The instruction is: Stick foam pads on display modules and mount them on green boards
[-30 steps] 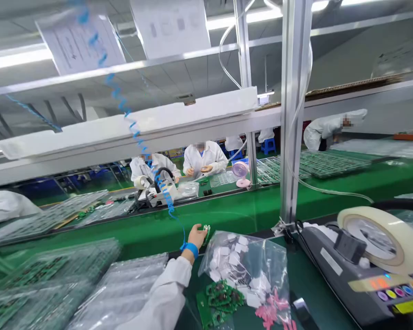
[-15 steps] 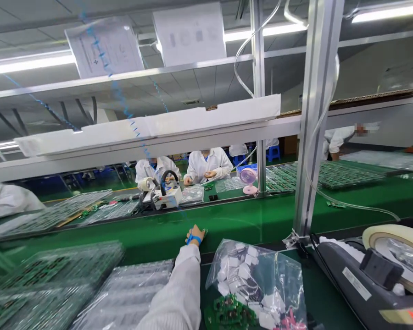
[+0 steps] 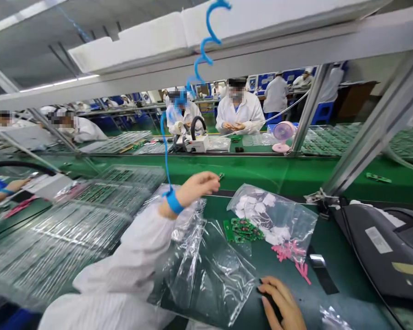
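My left hand (image 3: pixel 200 184), with a blue wrist strap, is raised over the near edge of the green belt (image 3: pixel 254 172). Its fingers are loosely bent, with nothing visibly held. A small green board (image 3: pixel 221 175) shows just beyond its fingertips. Low in the view, my right hand (image 3: pixel 282 303) has its fingers apart beside the right edge of a clear plastic bag (image 3: pixel 213 275). Between the hands lie several green boards (image 3: pixel 244 230), partly by a clear bag holding white connectors (image 3: pixel 256 206). Pink pieces (image 3: pixel 289 251) are at its lower end.
Stacked clear trays (image 3: pixel 79 224) cover the left side. A dark machine (image 3: pixel 375 238) stands at the right, near a metal post (image 3: pixel 371 119). A pink fan (image 3: pixel 283 136) and people in white coats are across the belt. A blue coiled cord hangs down to the strap.
The view has tilted down. My left hand has drawn back from over the belt, leaving the small board beyond its fingers. My right hand has come into view.
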Demonstrator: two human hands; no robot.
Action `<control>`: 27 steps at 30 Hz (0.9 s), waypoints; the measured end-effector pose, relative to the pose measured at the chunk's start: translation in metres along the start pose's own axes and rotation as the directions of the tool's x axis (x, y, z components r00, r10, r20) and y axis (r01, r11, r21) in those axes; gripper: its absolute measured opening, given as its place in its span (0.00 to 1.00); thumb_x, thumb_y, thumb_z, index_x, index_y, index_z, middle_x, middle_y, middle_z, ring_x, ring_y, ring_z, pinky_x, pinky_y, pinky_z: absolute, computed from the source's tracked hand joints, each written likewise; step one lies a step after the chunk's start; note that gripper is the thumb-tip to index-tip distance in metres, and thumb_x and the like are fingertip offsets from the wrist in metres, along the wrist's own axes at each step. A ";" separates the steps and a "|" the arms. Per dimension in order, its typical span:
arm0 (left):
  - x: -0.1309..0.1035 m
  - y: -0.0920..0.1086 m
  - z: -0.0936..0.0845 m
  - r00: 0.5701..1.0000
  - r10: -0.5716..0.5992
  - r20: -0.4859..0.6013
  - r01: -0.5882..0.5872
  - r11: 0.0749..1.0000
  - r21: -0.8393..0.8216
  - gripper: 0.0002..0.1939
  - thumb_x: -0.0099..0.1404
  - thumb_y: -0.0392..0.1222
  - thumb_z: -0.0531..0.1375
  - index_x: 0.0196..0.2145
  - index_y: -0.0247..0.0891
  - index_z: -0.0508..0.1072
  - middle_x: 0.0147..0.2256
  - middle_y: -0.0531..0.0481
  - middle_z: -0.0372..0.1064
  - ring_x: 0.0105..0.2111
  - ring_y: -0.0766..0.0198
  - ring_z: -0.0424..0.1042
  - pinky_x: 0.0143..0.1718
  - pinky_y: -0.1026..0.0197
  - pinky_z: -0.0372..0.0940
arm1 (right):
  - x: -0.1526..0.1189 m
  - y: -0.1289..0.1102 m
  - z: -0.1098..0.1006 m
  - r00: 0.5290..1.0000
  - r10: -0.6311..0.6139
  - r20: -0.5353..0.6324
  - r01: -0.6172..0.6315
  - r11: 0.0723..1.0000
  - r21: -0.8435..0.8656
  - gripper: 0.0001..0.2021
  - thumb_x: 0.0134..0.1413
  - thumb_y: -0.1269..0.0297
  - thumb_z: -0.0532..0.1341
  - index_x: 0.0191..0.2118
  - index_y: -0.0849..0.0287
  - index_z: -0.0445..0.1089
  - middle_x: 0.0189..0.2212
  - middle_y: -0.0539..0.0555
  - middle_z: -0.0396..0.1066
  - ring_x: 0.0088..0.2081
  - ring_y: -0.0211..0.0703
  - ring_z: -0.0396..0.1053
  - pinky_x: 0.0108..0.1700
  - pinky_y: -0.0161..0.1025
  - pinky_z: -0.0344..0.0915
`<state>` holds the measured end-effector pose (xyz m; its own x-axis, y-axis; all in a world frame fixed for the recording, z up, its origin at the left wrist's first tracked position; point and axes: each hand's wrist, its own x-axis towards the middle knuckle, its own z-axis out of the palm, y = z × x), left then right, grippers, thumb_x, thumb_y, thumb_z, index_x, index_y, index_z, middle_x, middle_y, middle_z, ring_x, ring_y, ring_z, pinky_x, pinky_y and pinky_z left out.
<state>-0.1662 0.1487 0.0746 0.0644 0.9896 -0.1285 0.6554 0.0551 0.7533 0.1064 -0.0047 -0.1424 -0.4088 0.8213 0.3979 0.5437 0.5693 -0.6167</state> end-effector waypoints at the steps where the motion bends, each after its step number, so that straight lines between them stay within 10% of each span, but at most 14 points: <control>1: -0.026 -0.009 0.015 0.998 -0.016 0.057 0.015 1.000 0.012 0.16 0.63 0.48 0.52 0.45 0.38 0.66 0.39 0.49 0.72 0.39 0.64 0.71 0.39 0.60 0.66 | 0.004 -0.006 0.000 0.997 -0.072 0.028 0.072 0.997 -0.002 0.10 0.57 0.66 0.55 0.44 0.54 0.68 0.45 0.56 0.71 0.46 0.46 0.70 0.45 0.39 0.68; 7: -0.128 -0.073 0.098 0.971 -0.192 0.144 0.148 0.951 0.273 0.04 0.53 0.38 0.58 0.27 0.37 0.72 0.29 0.48 0.72 0.33 0.59 0.70 0.38 0.57 0.63 | 0.027 -0.040 -0.006 0.884 -0.300 0.358 0.300 0.952 0.059 0.16 0.55 0.66 0.57 0.50 0.53 0.65 0.49 0.52 0.70 0.49 0.44 0.68 0.54 0.45 0.60; 17: -0.161 -0.099 0.077 0.932 -0.352 -0.081 0.345 0.800 0.491 0.06 0.48 0.40 0.62 0.26 0.40 0.69 0.40 0.43 0.68 0.47 0.45 0.64 0.53 0.32 0.42 | 0.017 -0.043 -0.005 0.876 -0.045 0.480 0.019 0.998 0.058 0.14 0.60 0.67 0.51 0.47 0.51 0.68 0.52 0.53 0.67 0.54 0.48 0.63 0.57 0.57 0.53; 27: -0.171 -0.117 0.097 0.923 -0.309 -0.230 0.379 0.837 0.394 0.03 0.54 0.36 0.54 0.25 0.40 0.67 0.40 0.43 0.67 0.46 0.49 0.65 0.56 0.32 0.38 | 0.020 -0.047 -0.009 0.876 -0.017 0.481 -0.033 0.995 0.097 0.14 0.58 0.69 0.50 0.45 0.53 0.69 0.52 0.54 0.67 0.55 0.48 0.62 0.57 0.60 0.52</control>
<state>-0.1805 -0.0395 -0.0540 -0.3165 0.9266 -0.2030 0.8698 0.3689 0.3276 0.0797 -0.0143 -0.0992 -0.7206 0.6926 0.0323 0.4836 0.5354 -0.6925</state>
